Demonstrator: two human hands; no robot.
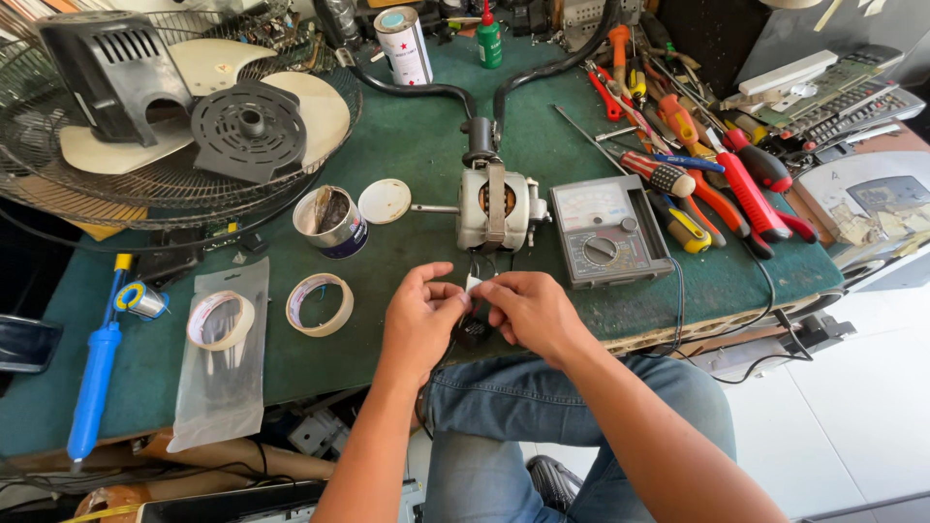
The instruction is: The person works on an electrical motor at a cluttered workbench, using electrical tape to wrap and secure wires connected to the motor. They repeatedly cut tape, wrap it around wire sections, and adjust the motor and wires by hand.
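Pinching a small white tag (473, 283) between both thumbs and forefingers, your left hand (421, 315) and right hand (528, 310) meet at the bench's near edge, fingertips together. A small black part (472, 332) hangs just below, wires running up to the motor (494, 208) just beyond. Multimeter (607, 232) sits right of the motor; open tin (330, 222) and its lid (385, 201) to its left. 2 tape rolls (320, 304) lie farther left on the green mat (407, 136), w/ a blue iron (95, 378) near the edge.

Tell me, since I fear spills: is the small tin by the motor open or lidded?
Open. The tin stands upright with its dark inside showing, and its round white lid lies flat beside it.
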